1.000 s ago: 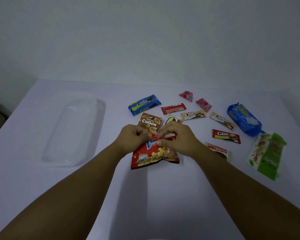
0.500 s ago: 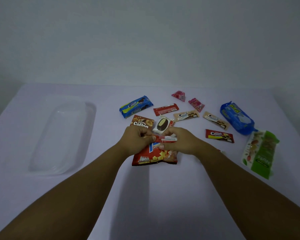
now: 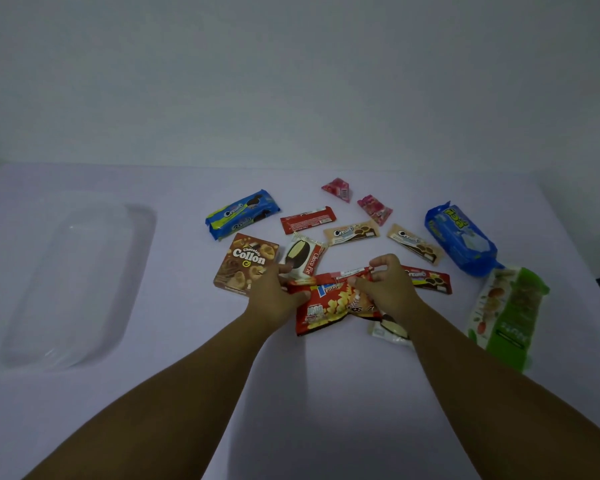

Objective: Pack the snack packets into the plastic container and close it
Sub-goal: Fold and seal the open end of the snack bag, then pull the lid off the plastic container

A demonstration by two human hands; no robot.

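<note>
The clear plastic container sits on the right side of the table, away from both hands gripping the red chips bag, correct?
Not quite. The head view shows the clear plastic container on the left side, away from both hands gripping the red chips bag.

Bare staged tabletop (image 3: 187,393) against blank wall (image 3: 291,81); room type unclear.

Pale table (image 3: 326,393): snack packets (image 3: 352,232), seemingly clear container (image 3: 73,285).

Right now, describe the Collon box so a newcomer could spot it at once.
Start at the clear container on the table's left, then look right to the snack cluster. The Collon box is that cluster's nearest-left item, just below the blue Cream-O pack and touching the left hand. It is the only brown carton; its neighbours are soft wrappers.
</note>
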